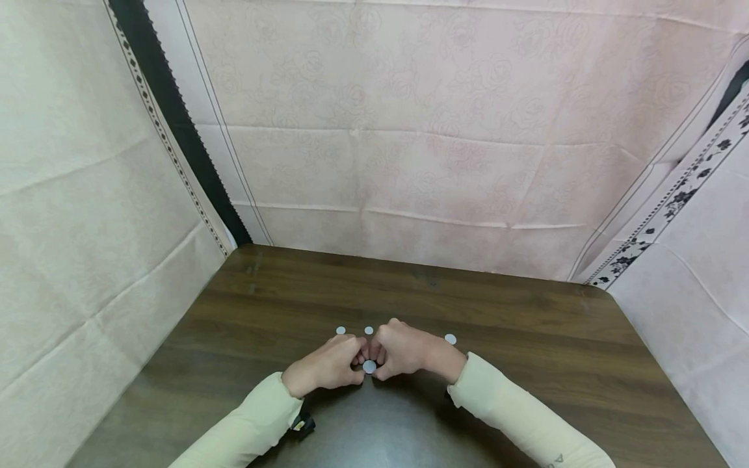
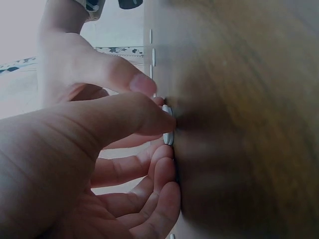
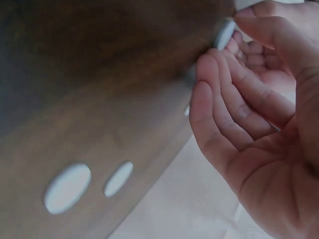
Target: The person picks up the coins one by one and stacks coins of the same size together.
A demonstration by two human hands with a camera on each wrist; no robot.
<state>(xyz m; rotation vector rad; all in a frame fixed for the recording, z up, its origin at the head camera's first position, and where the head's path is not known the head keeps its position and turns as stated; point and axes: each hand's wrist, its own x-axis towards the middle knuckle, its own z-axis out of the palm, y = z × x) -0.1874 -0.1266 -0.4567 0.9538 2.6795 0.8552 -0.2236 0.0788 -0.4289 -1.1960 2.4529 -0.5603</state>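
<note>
A small white round disc [image 1: 369, 367] lies on the wooden table between the two hands. My left hand [image 1: 336, 362] holds its left side, with the thumb [image 2: 154, 117] overlapping the disc's edge and the other fingers curled on the table. From the opposite side my right hand [image 1: 404, 349] grips the same disc, thumb at the near edge and fingers at the far edge. In the right wrist view the disc [image 3: 225, 34] shows between thumb and fingertips. Both hands' fingertips nearly meet behind it.
Two more white discs, one at the left [image 1: 341, 330] and one in the middle [image 1: 368, 330], lie just beyond the hands. Another white disc [image 1: 450, 338] sits beside the right wrist. The brown wooden table [image 1: 503, 305] is enclosed by pale patterned cloth [image 1: 409, 162].
</note>
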